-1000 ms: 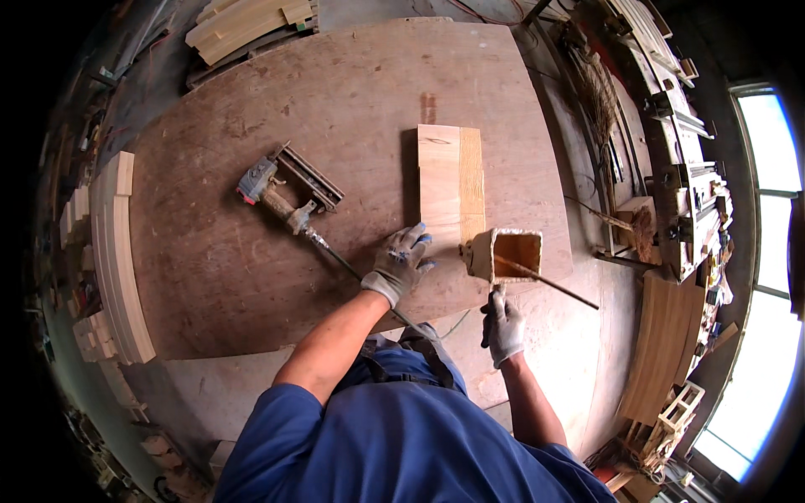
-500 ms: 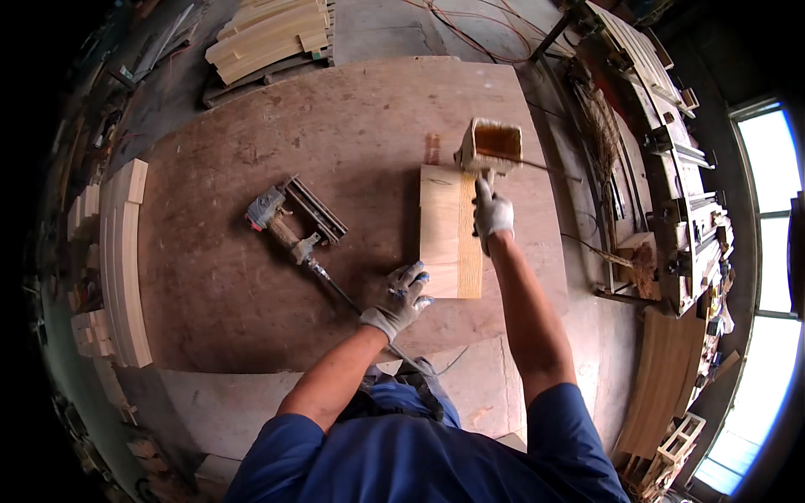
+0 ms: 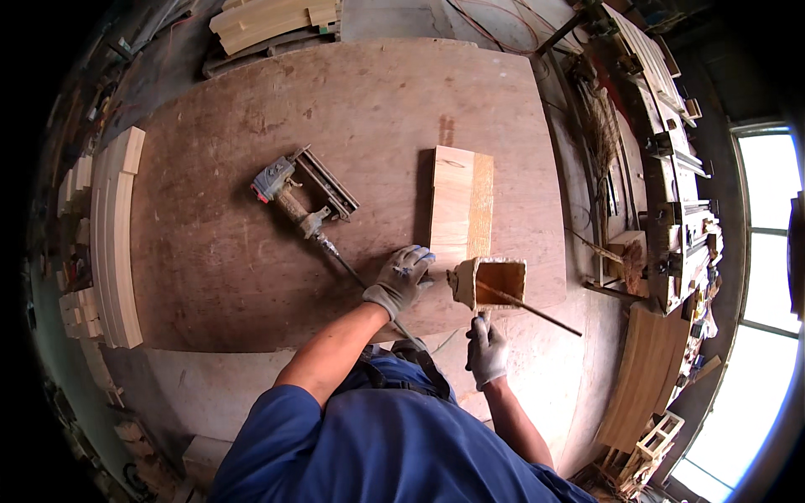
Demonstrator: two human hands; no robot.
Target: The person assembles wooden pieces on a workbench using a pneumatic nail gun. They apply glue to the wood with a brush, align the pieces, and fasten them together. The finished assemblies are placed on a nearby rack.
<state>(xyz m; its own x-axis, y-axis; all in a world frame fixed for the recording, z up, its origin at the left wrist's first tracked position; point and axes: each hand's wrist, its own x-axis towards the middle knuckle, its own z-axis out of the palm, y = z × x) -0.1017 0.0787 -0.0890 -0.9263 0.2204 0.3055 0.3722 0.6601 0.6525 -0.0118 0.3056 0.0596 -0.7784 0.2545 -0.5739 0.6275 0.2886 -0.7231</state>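
A pale wooden board point(image 3: 459, 205) lies lengthwise on the round brown plywood tabletop point(image 3: 210, 268). My left hand point(image 3: 402, 281), in a grey glove, rests flat with fingers spread at the board's near left corner. My right hand point(image 3: 486, 348), also gloved, grips the near wall of a small open wooden box point(image 3: 496, 283) at the board's near end. A thin stick point(image 3: 537, 312) leans out of the box to the right. A pneumatic nail gun point(image 3: 295, 194) lies left of the board, and its hose point(image 3: 345, 264) runs under my left hand.
Stacked curved wood strips point(image 3: 113, 243) line the left rim of the table. More planks point(image 3: 268, 17) lie beyond the far edge. A cluttered workbench point(image 3: 662, 168) and a leaning wooden panel point(image 3: 646, 377) stand on the right, by a bright window point(image 3: 771, 293).
My right hand reached out with the box to the board's far end, then brought it back to the near end. My left hand moved up a little to the board's corner.
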